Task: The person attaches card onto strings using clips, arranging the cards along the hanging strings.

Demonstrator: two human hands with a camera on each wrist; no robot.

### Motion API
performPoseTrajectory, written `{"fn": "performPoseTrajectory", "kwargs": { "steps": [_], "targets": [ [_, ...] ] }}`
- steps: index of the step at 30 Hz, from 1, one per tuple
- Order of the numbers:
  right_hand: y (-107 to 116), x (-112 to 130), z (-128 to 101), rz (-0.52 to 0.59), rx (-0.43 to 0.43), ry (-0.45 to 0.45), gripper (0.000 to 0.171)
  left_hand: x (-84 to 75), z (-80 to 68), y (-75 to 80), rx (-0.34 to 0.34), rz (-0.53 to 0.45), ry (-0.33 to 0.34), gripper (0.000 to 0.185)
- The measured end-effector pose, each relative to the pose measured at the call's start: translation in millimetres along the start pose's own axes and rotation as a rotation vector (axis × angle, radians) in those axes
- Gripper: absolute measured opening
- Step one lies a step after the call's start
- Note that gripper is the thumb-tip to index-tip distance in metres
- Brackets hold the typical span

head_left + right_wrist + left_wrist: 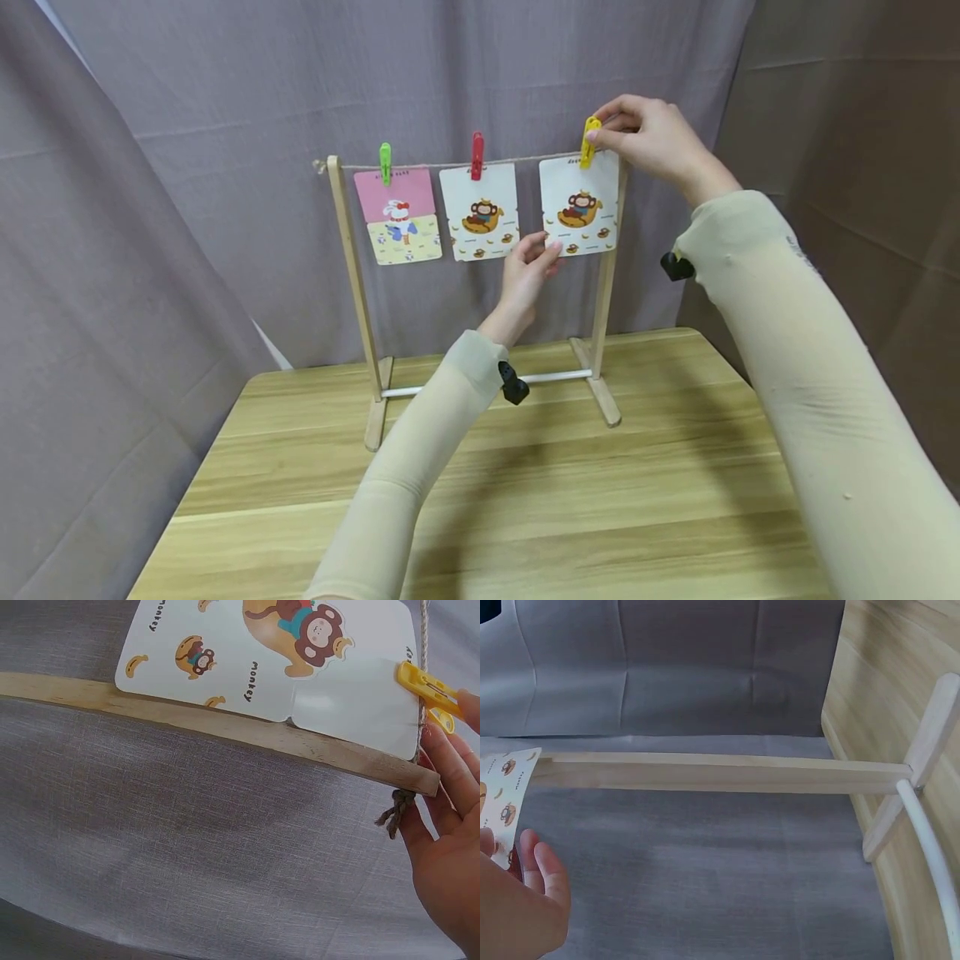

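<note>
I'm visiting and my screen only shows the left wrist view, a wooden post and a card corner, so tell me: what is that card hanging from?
Observer: The card hangs from a string on a wooden rack, under a yellow peg.
Visitor: Is anyone touching that peg?
Observer: Yes, the right hand pinches it at the top.
Visitor: Is it the only card up there?
Observer: No, two more hang to its left: a pink card under a green peg, and a monkey card under a red peg.
Visitor: And the hand I see?
Observer: The left hand touches the card's lower left corner.
</note>
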State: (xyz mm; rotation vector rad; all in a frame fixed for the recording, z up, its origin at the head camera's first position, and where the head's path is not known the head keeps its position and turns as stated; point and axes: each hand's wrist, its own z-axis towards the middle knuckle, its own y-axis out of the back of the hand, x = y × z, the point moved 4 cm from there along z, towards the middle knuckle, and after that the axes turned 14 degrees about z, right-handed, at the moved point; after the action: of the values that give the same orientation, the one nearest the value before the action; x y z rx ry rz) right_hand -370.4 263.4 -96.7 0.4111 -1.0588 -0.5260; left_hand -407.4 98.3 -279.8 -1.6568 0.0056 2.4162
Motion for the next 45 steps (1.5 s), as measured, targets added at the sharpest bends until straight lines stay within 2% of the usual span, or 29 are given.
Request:
{"fn": "performPoseTrajectory", "kwargs": {
  "steps": [3,9,21,32,45],
  "targets": [
    [1,0,0,0.004,-0.002,-0.005,0.059,2.8,0.4,0.2,0.008,0.004,0.017,0.030],
    [2,1,-1,-0.004,-0.004,-0.003,0.060,2.7,0.6,1.5,0.006,0.023,0.008,0.030],
    [0,2,-3,-0.011,0.005,0.008,0.060,2.8,-0.1,5.4,-0.030,-0.003,-0.008,0.028],
    [-2,2,0,-0.002,0.045,-0.016,0.062,6.4,-0.4,7.6,-0.025,-0.002,-0.002,0.026],
    [-6,2,1,-0.028,0.044,0.016,0.062,11.1,-2.3,11.4,-0.033,0.003,-0.006,0.027]
  ]
}}
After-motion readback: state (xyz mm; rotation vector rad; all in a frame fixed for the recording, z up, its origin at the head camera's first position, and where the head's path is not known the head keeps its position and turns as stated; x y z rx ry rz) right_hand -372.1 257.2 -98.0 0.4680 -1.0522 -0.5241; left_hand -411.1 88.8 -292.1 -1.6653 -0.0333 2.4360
